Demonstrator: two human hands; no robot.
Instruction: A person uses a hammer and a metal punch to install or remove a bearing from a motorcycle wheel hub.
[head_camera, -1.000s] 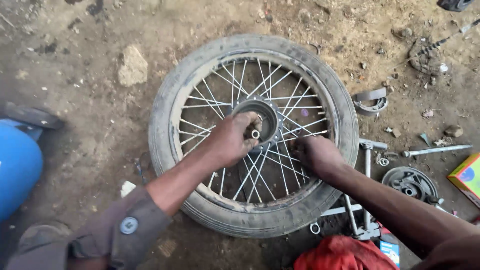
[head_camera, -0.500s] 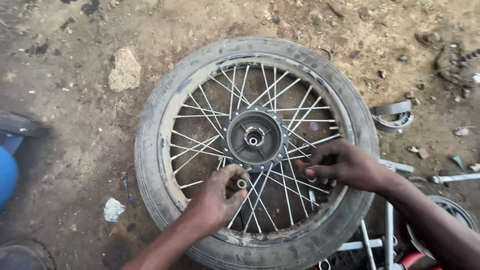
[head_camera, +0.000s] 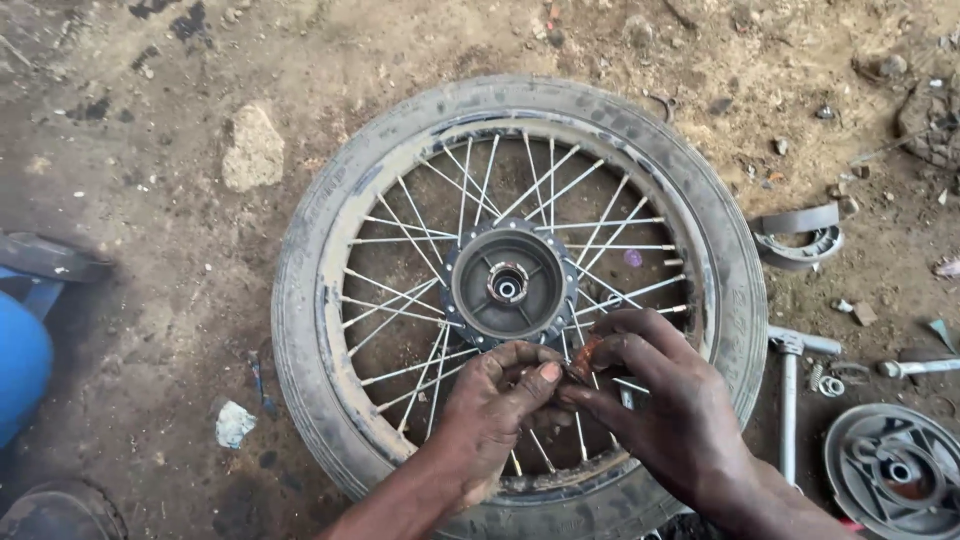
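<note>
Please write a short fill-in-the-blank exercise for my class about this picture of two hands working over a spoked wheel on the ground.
1. The spoked wheel lies flat on bare ______.
2. The left hand and right hand meet over the wheel's ______, just below the hub.
3. Pinched between the fingertips of the two hands is a small ______-coloured part.
4. A pale stone lies to the ______ of the wheel in the picture.

Missing words: dirt; spokes; reddish; left

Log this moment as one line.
left hand: pinching small reddish part | right hand: pinching same part | under hands: spoked wheel, lying flat on dirt | hub: uncovered
</note>
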